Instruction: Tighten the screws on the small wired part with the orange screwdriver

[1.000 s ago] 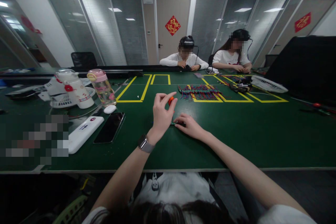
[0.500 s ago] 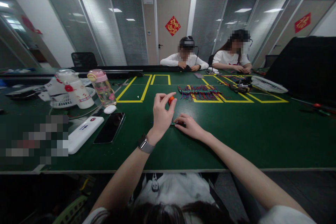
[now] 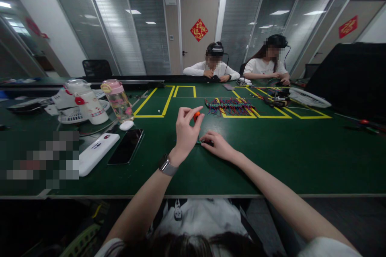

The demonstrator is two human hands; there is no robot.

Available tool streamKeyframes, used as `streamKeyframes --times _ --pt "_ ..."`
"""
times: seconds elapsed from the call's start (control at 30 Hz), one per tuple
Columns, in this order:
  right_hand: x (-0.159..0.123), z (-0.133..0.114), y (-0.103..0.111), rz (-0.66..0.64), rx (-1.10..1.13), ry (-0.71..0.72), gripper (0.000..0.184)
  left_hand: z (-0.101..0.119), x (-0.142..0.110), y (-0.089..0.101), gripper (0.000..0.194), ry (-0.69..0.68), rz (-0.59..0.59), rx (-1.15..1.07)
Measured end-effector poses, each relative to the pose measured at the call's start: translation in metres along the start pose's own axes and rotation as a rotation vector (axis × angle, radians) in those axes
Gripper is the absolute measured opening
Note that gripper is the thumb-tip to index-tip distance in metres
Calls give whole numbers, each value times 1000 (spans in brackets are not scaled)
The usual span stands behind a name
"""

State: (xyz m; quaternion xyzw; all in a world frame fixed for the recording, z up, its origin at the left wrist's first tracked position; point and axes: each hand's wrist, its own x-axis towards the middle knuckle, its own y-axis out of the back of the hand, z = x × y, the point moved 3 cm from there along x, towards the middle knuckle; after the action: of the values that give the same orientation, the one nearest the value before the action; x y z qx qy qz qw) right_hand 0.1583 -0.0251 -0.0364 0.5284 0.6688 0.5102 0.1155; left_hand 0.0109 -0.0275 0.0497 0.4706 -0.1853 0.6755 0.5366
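My left hand (image 3: 186, 128) has its thumb and fingertips closed on the orange and black handle of a small screwdriver (image 3: 197, 116). The tool stands upright, and its thin dark shaft reaches down to a small green circuit board (image 3: 198, 142) on the table. Fingers of my right hand (image 3: 219, 145) press on the board's right side and cover much of it, so its far end and the screwdriver tip are hard to make out.
Beyond my hands lies a row of circuit boards with red and blue wires (image 3: 229, 106). A phone (image 3: 126, 146), a white power bank (image 3: 99, 154) and two bottles, one pink-lidded (image 3: 117, 100), stand left. Yellow tape (image 3: 149, 116) marks the green table. Two people sit opposite.
My hands stay in nearly the same place; the screwdriver handle looks slightly turned between my left fingers. Across the table, the right-hand person's hands have shifted a little.
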Motion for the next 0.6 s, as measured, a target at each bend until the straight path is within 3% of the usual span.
streamKeyframes --times 0.23,0.43,0.6 --pt "0 1 0 14 0 11 13 3 0 1 30 -23 -58 -81" --pt "0 0 1 7 -4 9 12 1 0 1 23 16 -32 -2" --pt "0 0 1 13 1 11 12 2 0 -1 32 -2 -103 -117"
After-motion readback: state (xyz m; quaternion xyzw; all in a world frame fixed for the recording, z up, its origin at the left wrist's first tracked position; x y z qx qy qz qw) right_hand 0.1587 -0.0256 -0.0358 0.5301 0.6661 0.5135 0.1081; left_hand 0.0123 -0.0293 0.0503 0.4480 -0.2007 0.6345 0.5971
